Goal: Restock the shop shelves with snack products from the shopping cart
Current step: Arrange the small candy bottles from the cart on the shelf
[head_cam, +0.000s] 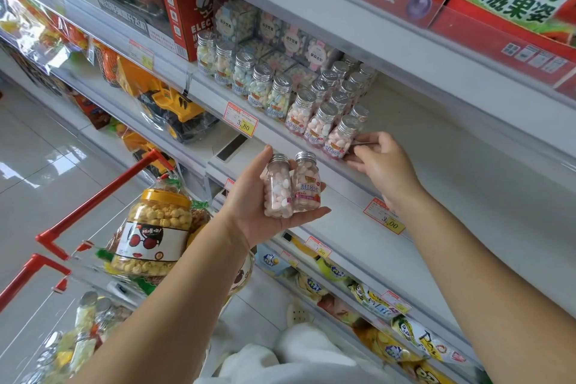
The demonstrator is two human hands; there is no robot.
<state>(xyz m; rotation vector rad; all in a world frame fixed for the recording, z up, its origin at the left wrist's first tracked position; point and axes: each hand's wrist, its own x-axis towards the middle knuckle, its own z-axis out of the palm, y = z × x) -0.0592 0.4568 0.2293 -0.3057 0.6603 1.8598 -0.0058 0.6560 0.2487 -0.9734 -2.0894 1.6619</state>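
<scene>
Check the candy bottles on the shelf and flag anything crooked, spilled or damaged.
Nothing stands out. The candy bottles stand upright in even rows on the shelf, lids on, nothing spilled. The right hand is at the end bottle; the left hand holds two bottles not yet shelved.

One head-worn wide-angle camera faces the shelves from close by, frame tilted, looking slightly down.

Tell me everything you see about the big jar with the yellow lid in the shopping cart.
The jar is large, of clear plastic as it looks, with a closed yellow lid, and it is full of pale yellow puffed balls. A white label around its middle shows red sunglasses and red lips. It stands in the cart, among other packets.
</scene>
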